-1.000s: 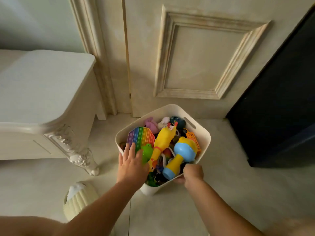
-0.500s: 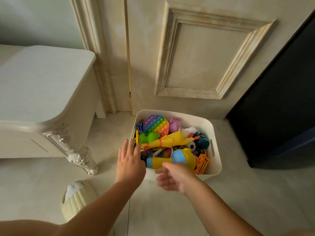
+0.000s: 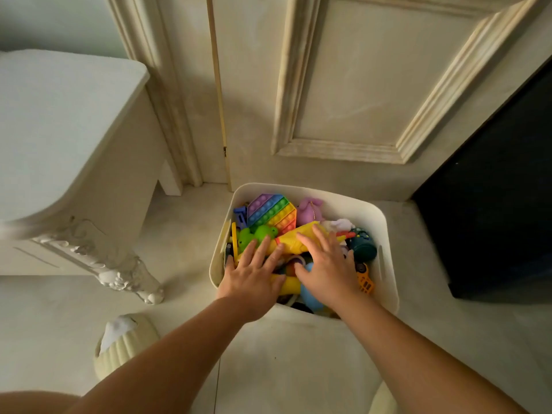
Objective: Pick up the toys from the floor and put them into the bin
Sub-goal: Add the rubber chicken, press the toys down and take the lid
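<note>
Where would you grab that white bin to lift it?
Probably by the slot handle in the right wall of the bin, reaching from outside; the opposite wall likely has a matching one, though the left hand hides it.

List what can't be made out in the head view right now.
- Toys under the left hand and right hand: covered, as is any grip.
- Bin near wall and bottom: hidden by forearms and toys.
- Cream ribbed object at lower left: identity unclear.
- Dark panel at right: cut off by the edge.
</note>
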Available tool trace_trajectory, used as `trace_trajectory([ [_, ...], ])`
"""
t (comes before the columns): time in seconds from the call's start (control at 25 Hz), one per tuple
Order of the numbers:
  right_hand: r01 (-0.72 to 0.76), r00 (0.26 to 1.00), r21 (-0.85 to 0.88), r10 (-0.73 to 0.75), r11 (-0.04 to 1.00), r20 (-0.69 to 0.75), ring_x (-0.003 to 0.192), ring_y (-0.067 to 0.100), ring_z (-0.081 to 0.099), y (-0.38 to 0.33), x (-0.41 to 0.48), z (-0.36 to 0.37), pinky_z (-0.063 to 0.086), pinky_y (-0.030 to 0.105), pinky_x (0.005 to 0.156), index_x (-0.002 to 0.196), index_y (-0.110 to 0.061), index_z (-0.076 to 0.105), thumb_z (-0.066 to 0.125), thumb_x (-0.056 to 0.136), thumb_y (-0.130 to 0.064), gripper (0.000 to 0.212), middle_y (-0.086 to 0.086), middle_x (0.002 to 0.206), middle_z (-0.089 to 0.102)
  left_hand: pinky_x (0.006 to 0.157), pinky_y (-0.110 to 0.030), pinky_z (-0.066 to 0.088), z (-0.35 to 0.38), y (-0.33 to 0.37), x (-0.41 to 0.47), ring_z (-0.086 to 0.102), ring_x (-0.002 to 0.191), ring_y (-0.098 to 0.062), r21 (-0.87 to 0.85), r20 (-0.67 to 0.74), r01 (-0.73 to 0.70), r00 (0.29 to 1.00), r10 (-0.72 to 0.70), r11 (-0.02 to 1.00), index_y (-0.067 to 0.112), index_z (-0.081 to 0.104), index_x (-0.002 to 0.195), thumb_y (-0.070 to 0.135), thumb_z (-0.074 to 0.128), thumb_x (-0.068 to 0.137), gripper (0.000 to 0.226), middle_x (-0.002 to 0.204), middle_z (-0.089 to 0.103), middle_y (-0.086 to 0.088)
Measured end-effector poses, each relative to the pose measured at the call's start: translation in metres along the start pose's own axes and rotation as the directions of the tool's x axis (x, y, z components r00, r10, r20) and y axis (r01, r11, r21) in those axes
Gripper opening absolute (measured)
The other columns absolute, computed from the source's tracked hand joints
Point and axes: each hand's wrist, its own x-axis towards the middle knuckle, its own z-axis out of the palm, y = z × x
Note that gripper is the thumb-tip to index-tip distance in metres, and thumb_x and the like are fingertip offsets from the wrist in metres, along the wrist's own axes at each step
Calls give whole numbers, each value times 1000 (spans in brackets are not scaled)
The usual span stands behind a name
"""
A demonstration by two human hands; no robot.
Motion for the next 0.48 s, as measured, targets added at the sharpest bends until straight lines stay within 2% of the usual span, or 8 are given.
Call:
trace_trajectory([
  [0.08, -6, 1000, -59, 5, 998, -20, 143, 29, 22, -2, -3, -5, 20, 61, 109, 134, -40, 40, 46, 81, -60, 57, -1, 154, 26, 115, -57, 17, -2, 2, -4, -7, 149, -18, -15, 40, -2, 999, 3, 1000, 46, -9, 147, 61, 16, 94, 61, 161, -12, 12],
  [0.16, 27, 980, -94, -45, 995, -196, 127, 34, 43, -11, 10, -16, 29, 54, 104, 113, -28, 62, 49, 80, -57, 46, 8, 129, 53, 114, -57, 19, -2, 2, -8, -5, 149, -18, -25, 41, -8, 999, 9, 1000, 46, -7, 147, 61, 16, 94, 60, 161, -11, 13],
  [0.2, 54, 958, -52, -66, 997, -280, 119, 35, 50, -16, 24, -22, 33, 48, 102, 106, -22, 67, 50, 83, -49, 39, 10, 118, 58, 114, -57, 19, -1, 2, -10, -5, 149, -18, -39, 42, -10, 999, 12, 999, 46, -7, 147, 61, 16, 94, 60, 161, -12, 14],
  [0.24, 75, 954, 18, -67, 997, -291, 118, 36, 50, -22, 40, -28, 33, 44, 103, 109, -19, 67, 51, 87, -40, 34, 13, 119, 58, 113, -57, 20, 0, 3, -12, -5, 148, -18, -55, 47, -12, 999, 15, 998, 46, -7, 147, 61, 16, 94, 60, 161, -12, 14],
  [0.32, 59, 991, 107, -45, 992, -126, 131, 37, 39, -38, 69, -34, 27, 42, 112, 133, -23, 54, 49, 93, -31, 40, 16, 141, 45, 112, -55, 23, 5, 6, -19, -4, 148, -18, -72, 55, -9, 998, 13, 997, 46, -6, 147, 62, 18, 93, 62, 160, -13, 14],
  [0.4, 25, 1000, 59, -25, 998, -1, 133, 34, 37, -45, 88, -28, 26, 42, 113, 142, -29, 41, 46, 96, -31, 46, 13, 145, 44, 112, -56, 23, 13, 12, -28, -4, 148, -18, -79, 64, 13, 998, -8, 997, 45, -5, 148, 64, 19, 91, 64, 160, -15, 14],
  [0.48, 10, 993, 156, 9, 988, -119, 125, 32, 45, -45, 93, -27, 36, 38, 106, 136, -25, 48, 50, 95, -23, 41, 10, 133, 57, 112, -60, 18, 19, 18, -32, -5, 149, -20, -82, 56, 33, 998, -28, 996, 45, -7, 148, 64, 18, 90, 66, 160, -16, 13],
])
